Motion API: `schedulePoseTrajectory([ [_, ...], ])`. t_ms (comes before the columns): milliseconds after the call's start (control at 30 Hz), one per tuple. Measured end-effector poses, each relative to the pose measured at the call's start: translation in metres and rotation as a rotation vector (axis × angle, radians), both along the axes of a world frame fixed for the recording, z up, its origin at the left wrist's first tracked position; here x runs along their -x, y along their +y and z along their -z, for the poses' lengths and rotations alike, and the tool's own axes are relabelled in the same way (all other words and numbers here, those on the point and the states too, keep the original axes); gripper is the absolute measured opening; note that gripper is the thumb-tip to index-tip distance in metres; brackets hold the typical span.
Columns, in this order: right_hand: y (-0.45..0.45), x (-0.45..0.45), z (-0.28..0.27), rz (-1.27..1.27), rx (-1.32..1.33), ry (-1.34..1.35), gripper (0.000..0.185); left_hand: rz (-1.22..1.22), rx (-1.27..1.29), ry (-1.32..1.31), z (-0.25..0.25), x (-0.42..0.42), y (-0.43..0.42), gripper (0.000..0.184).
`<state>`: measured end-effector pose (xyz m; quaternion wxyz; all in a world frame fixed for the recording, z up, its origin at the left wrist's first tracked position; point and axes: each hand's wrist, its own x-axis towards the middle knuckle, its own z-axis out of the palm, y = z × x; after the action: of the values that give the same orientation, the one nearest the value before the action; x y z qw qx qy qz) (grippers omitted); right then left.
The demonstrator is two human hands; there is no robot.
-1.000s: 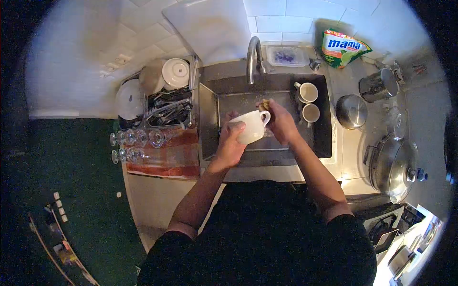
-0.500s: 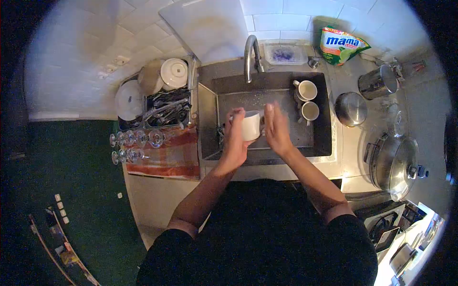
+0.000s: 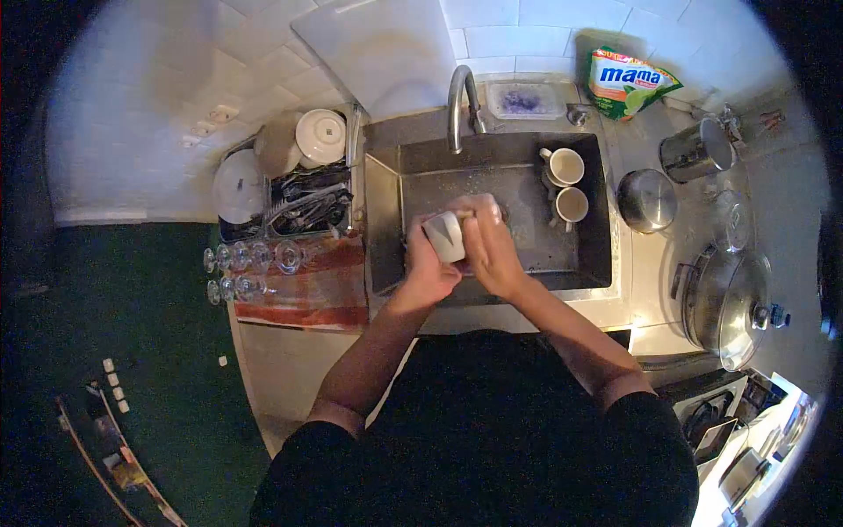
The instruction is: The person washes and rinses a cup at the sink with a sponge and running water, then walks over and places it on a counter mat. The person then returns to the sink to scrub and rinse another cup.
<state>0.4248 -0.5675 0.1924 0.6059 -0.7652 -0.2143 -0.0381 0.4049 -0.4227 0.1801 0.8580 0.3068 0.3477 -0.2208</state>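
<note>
One white mug (image 3: 445, 235), tilted, held up over the near-left part of the steel sink (image 3: 544, 256), handle out of sight from where I stand. Left hand (image 3: 428, 270): clamped around the mug's left side. Right hand (image 3: 493, 248): laid against the mug's right side, fingers close together; can't tell if it grips anything, might be hiding a sponge. Hands together at the mug, nothing else touched.

Step in hand, my call: rubbing down the mug by hand. Next move calls for a firm left hold, since ceramic would likely slip if wet, and turning the mug so the right palm can reach its other faces. Faucet (image 3: 457, 110) stands at the far edge, spout over the basin; no stream visible.

Also in the basin, far right: two cups, upright, the far cup (image 3: 566, 167) with its handle to the left, the near cup (image 3: 572, 205) with its handle to the near side. Beyond the sink: plastic tray (image 3: 525, 101) with something purple inside, green-and-white "mama" pouch (image 3: 628, 83) farther right. Right counter: lidded steel pot (image 3: 724, 307). Left: dish rack (image 3: 356, 176) with white bowl (image 3: 321, 136) and cutlery (image 3: 309, 209); stemmed glasses (image 3: 287, 256) on a red checked cloth (image 3: 307, 307).
</note>
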Motion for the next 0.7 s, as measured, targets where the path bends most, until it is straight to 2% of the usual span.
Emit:
schedulePoseTrajectory([
  [33,-0.001,-0.002,0.000,0.004,-0.004,0.054,0.035,-0.007,0.081,-0.010,0.012,0.001,0.001,0.051],
  [167,-0.008,-0.012,0.006,0.026,-0.045,0.256,0.028,0.049,0.055,-0.034,0.023,0.002,-0.008,0.053],
  [200,-0.011,-0.014,0.007,0.032,-0.060,0.304,0.028,0.037,-0.102,-0.074,0.027,0.002,-0.012,0.053],
  [267,-0.017,-0.018,0.007,0.012,0.134,0.275,0.027,0.007,-0.417,-0.159,0.036,0.001,-0.018,0.054],
  [300,-0.020,-0.020,0.006,0.002,0.231,0.259,0.026,0.010,-0.469,-0.238,0.009,-0.002,-0.020,0.051],
  [400,-0.024,-0.015,0.021,0.021,0.310,-0.001,0.026,0.460,-1.036,-0.743,-0.011,-0.002,-0.009,0.046],
  [433,-0.023,-0.012,0.024,0.046,0.306,-0.043,0.026,0.376,-0.968,-0.613,-0.016,-0.008,-0.016,0.043],
  [500,-0.018,-0.009,0.026,0.099,0.297,-0.136,0.026,0.411,-1.105,-0.640,-0.024,-0.009,-0.014,0.046],
  [633,-0.017,-0.007,0.021,0.043,0.178,-0.032,0.033,0.429,-1.386,-0.794,-0.013,-0.011,-0.009,0.049],
  [700,-0.015,-0.007,0.020,-0.015,0.097,0.098,0.038,0.325,-1.234,-0.765,-0.015,-0.009,-0.014,0.048],
])
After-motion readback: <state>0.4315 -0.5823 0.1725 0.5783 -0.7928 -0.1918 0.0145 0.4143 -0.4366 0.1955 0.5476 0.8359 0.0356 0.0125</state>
